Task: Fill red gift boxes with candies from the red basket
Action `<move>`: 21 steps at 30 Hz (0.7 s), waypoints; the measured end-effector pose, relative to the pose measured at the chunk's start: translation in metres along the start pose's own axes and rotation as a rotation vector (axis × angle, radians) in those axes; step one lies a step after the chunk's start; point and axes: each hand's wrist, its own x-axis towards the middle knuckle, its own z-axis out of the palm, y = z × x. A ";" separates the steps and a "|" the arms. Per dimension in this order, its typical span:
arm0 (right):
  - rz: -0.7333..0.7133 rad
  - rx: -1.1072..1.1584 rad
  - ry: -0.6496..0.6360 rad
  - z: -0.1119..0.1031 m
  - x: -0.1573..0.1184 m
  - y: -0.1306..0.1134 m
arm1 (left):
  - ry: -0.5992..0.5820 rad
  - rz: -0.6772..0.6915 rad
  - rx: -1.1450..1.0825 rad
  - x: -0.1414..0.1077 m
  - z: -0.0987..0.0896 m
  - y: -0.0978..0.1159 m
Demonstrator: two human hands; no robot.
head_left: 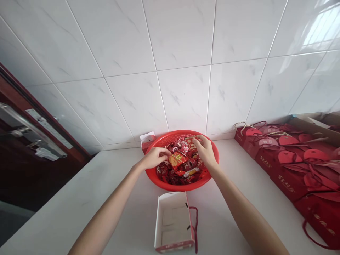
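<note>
A red plastic basket (156, 183) full of wrapped sweets and snacks stands against the tiled wall. My left hand (154, 158) is over its left side, thumb and fingers closed on the edge of a red-and-yellow snack packet (177, 160). Over the far right part of the basket, my right hand (205, 150) pinches a red packet with gold print (191, 144), partly covered by the fingers. Nearer to me stands an open-topped white box (160, 219) with red outer print; its inside shows only a bare bottom. A dark red cord handle (196, 223) hangs at its right side.
Rows of red gift boxes (276, 177) with cord handles fill the right side of the white table (119, 212). Behind the basket sits a small red-and-white box (147, 140). At the left is a dark wooden door with a metal handle (18, 132).
</note>
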 end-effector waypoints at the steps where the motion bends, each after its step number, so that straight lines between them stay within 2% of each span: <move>1: -0.018 -0.009 -0.002 0.000 0.000 0.000 | -0.059 -0.032 0.106 -0.002 -0.002 0.001; 4: -0.079 -0.043 0.010 0.000 0.001 0.002 | -0.259 -0.118 0.391 -0.006 -0.003 0.005; 6: -0.103 -0.067 0.021 0.000 0.002 0.003 | -0.311 -0.144 0.495 -0.006 -0.002 0.006; 11: -0.088 -0.082 0.008 0.000 0.001 0.003 | -0.271 -0.059 0.531 0.001 0.004 0.008; 16: -0.093 -0.065 0.000 0.000 0.001 0.002 | -0.302 -0.145 0.573 0.007 0.005 0.007; 21: -0.105 -0.071 -0.005 0.000 0.000 0.003 | -0.316 -0.146 0.646 0.011 0.010 0.007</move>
